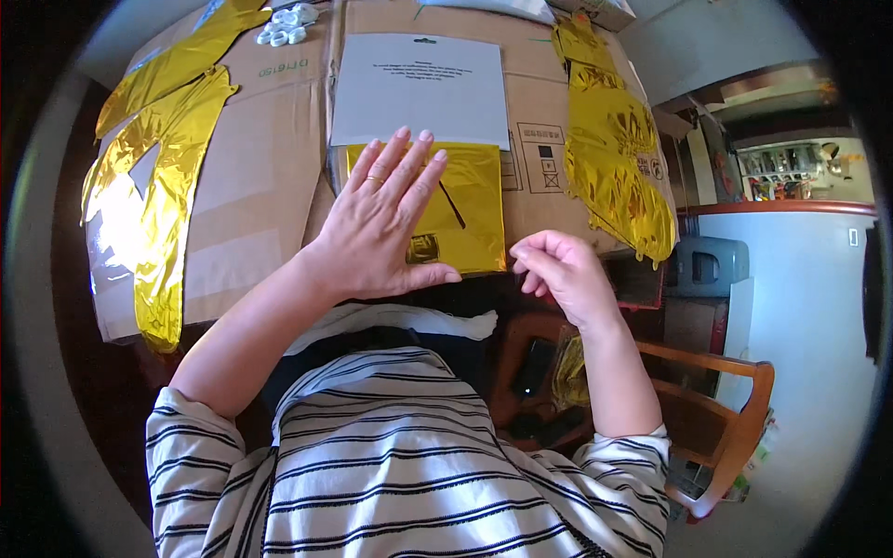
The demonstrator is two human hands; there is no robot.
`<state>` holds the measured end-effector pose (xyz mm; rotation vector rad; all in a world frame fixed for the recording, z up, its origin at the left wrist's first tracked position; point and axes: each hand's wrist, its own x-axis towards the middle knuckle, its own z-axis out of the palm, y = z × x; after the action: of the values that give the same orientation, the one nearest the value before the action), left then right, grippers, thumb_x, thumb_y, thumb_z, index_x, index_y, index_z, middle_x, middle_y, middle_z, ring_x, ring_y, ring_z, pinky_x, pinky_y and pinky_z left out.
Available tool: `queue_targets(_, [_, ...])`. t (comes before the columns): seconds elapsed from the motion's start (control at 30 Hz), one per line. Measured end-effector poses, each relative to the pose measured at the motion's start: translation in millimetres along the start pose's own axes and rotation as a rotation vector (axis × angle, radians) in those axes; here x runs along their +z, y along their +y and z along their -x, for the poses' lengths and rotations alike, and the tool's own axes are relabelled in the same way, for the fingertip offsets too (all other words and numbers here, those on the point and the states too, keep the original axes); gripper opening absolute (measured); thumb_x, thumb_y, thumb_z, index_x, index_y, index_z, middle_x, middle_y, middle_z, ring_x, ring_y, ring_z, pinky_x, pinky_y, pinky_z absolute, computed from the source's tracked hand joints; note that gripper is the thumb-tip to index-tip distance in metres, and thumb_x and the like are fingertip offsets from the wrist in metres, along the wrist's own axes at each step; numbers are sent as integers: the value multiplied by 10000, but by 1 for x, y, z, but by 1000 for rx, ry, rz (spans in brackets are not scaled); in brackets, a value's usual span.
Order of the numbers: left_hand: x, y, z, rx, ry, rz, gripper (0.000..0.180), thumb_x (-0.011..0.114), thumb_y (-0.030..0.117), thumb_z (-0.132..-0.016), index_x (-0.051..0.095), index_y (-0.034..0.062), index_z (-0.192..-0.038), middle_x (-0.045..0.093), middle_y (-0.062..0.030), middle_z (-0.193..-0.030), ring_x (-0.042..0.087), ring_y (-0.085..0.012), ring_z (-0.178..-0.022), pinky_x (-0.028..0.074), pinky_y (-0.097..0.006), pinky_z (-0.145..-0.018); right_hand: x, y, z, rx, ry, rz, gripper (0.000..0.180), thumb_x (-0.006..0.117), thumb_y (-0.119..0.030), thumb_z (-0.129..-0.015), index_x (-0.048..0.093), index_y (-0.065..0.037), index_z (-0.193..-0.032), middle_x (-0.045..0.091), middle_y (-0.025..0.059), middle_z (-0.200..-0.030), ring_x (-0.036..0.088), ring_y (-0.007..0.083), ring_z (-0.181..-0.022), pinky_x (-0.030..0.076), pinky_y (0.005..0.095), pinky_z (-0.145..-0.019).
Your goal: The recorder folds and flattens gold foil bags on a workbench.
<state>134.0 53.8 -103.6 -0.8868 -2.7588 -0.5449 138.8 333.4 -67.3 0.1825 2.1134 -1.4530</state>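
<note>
- Lying near the middle of the frame, a folded gold foil sheet [479, 177] rests flat on the brown cardboard [246, 186], a thin dark streak and a small dark rectangle showing on its shiny face.
- Reaching up from the lower left of the frame, the left hand [377, 219] is laid palm down over the left part of the foil sheet; its fingers are straight, slightly spread and point toward the top, the thumb stretches right along the lower edge, and one finger wears a ring.
- Coming from the lower right, the right hand [563, 270] is at the lower right corner of the foil sheet, its fingers curled and the thumb pressed toward the index finger; I cannot tell whether they pinch the foil's edge.
- Meeting the foil sheet's top edge, a pale grey packet [423, 93] with a hanging slot and dark print lies at upper centre.
- Spreading down the left side of the frame are crinkled gold foil pieces [172, 177], bright with glare.
- Running down the right part of the cardboard is a long gold foil strip [614, 139].
- Sitting at the upper left is a small heap of white rings [284, 30].
- Standing at the right are a blue-grey stool [726, 260] and, lower, a wooden chair [763, 386].
</note>
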Motion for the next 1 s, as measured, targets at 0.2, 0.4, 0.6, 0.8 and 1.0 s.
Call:
queue_targets(0.2, [14, -4, 0, -11, -53, -109, 1156, 464, 854, -825, 302, -39, -1542, 289, -260, -1601, 212, -429, -1511, 120, -528, -1239, 2, -4, -4, 72, -50, -106, 244, 663, -249, -973, 680, -16, -1042, 669, 29, -832, 589, 73, -565, 441, 205, -504])
queue_targets(0.4, [15, -3, 0, -9, -42, -87, 1162, 452, 860, -824, 299, -40, -1542, 280, -260, -1605, 198, -427, -1515, 105, -526, -1244, 1, -13, -11, 120, -53, -122, 265, 662, -259, -966, 664, -11, -1059, 670, 44, -824, 575, 76, -530, 424, 206, -474])
queue_targets(0.6, [14, -2, 0, -21, -56, -80, 1138, 466, 836, -845, 289, -36, -1555, 254, -243, -1626, 179, -405, -1531, 108, -515, -1244, 0, -14, -12, 179, -106, -91, 267, 665, -248, -957, 650, -5, -1067, 665, 49, -807, 559, 77, -510, 404, 208, -458])
queue_targets(0.8, [14, -2, 0, -20, -66, -90, 1149, 441, 854, -835, 304, -40, -1542, 250, -256, -1620, 166, -420, -1528, 95, -531, -1245, 1, -15, -16, 156, -86, -121, 300, 686, -227, -940, 620, 2, -1122, 665, 52, -815, 551, 72, -511, 392, 204, -455])
queue_targets(1.0, [13, -2, 0, -29, -83, -97, 1136, 445, 846, -846, 279, -18, -1564, 240, -244, -1629, 177, -407, -1531, 97, -523, -1244, 2, -11, -25, 80, -96, -331, 292, 676, -182, -944, 601, 5, -1155, 665, 61, -819, 527, 65, -493, 367, 195, -434])
